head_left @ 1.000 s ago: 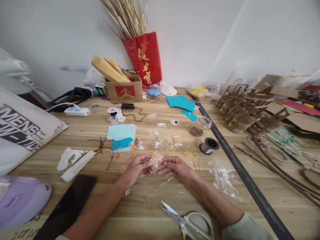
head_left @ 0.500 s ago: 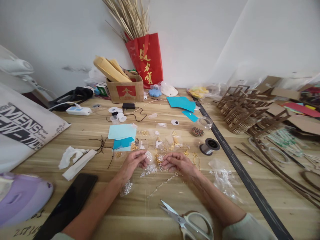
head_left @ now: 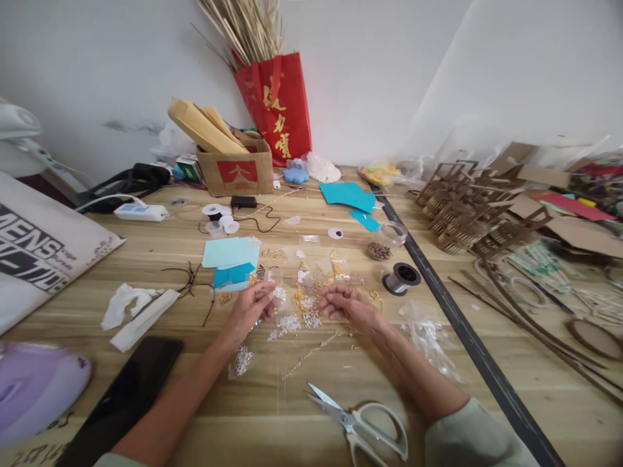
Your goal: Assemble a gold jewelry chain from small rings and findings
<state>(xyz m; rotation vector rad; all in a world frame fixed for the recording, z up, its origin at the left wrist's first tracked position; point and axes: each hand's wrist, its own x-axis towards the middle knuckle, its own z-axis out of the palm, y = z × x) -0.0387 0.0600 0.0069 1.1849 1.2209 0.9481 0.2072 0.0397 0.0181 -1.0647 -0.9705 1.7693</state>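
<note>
My left hand pinches a small clear bag of white beads, left of the middle. My right hand is closed at the fingertips beside gold and silver findings; what it holds, if anything, is too small to name. Between the hands lie loose silver pieces. A thin chain with a ring at one end rests in front of them. Below my left hand is a bag of silver beads. Scissors lie with blades parted near the front edge.
A phone and white strips lie to the left. On the right are a wire spool, crumpled clear bags and brown woven baskets. A cardboard box and red bag stand behind.
My right hand has moved slightly away from the gold and silver findings, widening the gap between the hands. The whole view has shifted a little.
</note>
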